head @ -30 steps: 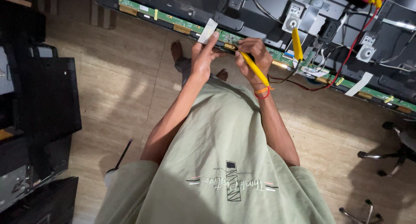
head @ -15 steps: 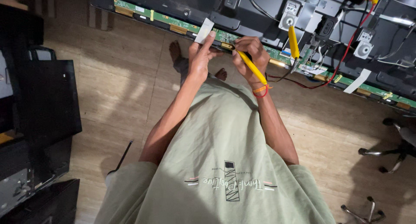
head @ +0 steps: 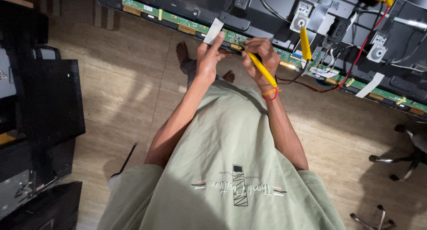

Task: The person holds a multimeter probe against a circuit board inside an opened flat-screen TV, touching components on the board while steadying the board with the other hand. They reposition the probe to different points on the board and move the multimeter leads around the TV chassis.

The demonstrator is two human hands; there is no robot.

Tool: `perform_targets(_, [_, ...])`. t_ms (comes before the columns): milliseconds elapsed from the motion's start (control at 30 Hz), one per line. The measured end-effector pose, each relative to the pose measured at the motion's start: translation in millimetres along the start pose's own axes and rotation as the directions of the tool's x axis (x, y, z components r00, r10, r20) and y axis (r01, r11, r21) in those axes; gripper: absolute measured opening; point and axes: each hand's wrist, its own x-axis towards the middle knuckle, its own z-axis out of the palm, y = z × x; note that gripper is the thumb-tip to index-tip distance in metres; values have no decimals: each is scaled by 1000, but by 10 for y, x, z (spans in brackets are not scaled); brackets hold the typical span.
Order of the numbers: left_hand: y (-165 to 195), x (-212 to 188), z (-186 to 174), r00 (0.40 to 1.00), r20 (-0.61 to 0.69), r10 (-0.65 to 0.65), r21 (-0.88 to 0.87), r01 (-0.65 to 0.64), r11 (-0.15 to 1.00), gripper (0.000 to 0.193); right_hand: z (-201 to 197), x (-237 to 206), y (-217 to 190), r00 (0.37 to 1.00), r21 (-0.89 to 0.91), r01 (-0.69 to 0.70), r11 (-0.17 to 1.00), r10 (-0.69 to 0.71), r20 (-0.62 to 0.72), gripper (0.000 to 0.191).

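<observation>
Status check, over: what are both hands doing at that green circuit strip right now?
Left hand at the green circuit strip, forefinger on white ribbon tab. Right hand gripping yellow probe, tip at the strip. Second yellow probe and red lead lie alongside.

A black flat panel (head: 42,101) leans at the left; a chair base (head: 400,156) stands right.
</observation>
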Motion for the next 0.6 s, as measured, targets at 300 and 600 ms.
perform_targets(300, [27,-1,11,1000,14,10,-13,-10,1000,39,-1,15,2,1000,-14,-4,1000,4,7,15])
perform_targets(600, [34,9,5,1000,14,-1,-3,1,1000,38,20,-13,31,1000,-13,2,1000,-2,-12,16])
